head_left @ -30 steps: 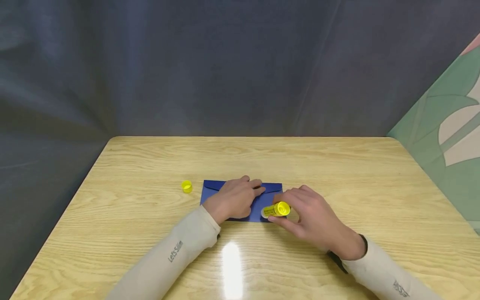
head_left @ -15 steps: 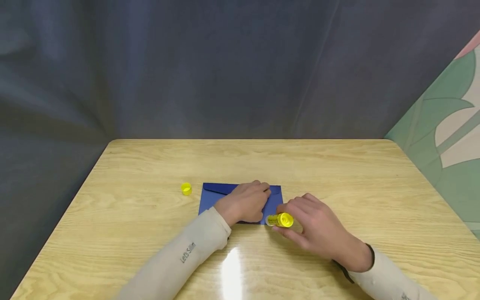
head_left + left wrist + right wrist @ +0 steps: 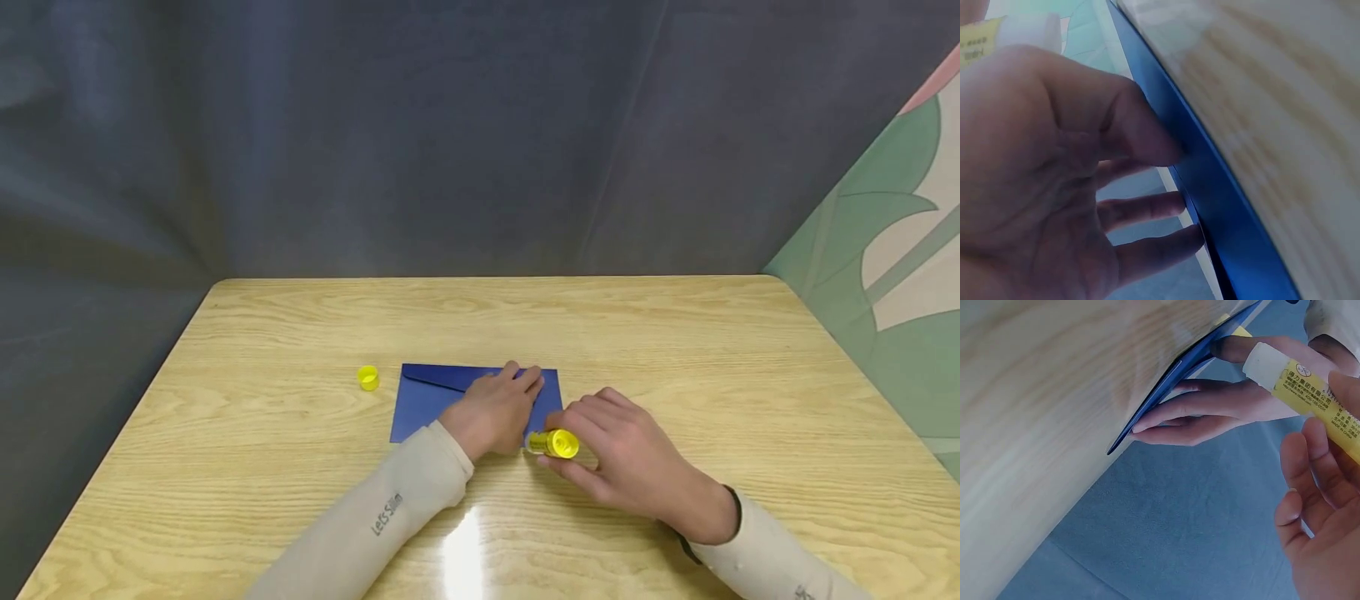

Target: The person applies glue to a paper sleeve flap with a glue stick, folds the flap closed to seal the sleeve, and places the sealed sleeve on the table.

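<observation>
A dark blue envelope lies on the wooden table with its flap folded down along the far side. My left hand presses on its right half; in the left wrist view the thumb and extended fingers touch the paper. Just off the envelope's near right corner, my right hand grips a yellow glue stick between thumb and fingers. The white end of the glue stick points toward the left hand in the right wrist view. Its yellow cap sits apart, left of the envelope.
The light wood table reaches back to a dark curtain. A green leaf-patterned cloth hangs along the right side. Light reflects off the tabletop in front of the envelope.
My left hand has slid right along the envelope, uncovering more of its left half. The glue stick, still in my right hand, has shifted slightly toward me.
</observation>
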Demonstrator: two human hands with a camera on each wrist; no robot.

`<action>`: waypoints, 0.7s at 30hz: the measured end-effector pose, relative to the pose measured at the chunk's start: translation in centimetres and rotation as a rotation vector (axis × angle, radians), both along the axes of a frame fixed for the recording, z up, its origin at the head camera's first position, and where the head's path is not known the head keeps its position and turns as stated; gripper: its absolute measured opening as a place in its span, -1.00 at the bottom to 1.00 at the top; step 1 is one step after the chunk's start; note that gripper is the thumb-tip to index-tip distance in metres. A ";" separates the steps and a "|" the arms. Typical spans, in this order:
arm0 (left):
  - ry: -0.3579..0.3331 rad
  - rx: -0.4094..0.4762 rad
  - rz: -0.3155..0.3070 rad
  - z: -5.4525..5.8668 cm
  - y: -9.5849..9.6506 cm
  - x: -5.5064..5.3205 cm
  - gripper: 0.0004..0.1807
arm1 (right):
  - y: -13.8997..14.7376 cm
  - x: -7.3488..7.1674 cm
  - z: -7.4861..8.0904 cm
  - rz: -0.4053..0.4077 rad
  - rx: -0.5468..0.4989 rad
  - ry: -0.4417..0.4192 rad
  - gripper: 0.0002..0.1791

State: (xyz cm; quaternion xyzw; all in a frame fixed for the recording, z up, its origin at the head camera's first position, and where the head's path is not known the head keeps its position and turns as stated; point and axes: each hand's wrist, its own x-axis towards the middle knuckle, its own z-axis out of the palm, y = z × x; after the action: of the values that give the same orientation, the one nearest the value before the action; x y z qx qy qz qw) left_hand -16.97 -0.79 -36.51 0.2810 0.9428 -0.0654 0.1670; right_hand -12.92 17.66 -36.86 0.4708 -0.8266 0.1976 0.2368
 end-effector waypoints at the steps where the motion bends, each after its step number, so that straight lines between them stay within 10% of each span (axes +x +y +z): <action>1: -0.009 0.013 0.008 0.0 0.0 0.0 -0.16 | 0.0 0.0 0.0 -0.004 0.004 -0.004 -0.70; 14: -0.166 0.332 0.087 0.7 -3.1 -1.3 -0.33 | 0.0 -0.1 0.1 0.007 -0.028 0.012 -0.70; 21: -0.015 0.330 0.042 0.6 -4.1 -1.4 -0.40 | 0.1 0.0 0.1 -0.003 -0.013 -0.001 -0.66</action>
State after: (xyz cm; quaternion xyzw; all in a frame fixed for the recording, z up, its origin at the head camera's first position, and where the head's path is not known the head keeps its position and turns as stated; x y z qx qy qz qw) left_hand -18.35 -4.90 -35.96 0.2855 0.9451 0.0957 0.1269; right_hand -12.93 17.80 -36.75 0.4682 -0.8261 0.2027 0.2395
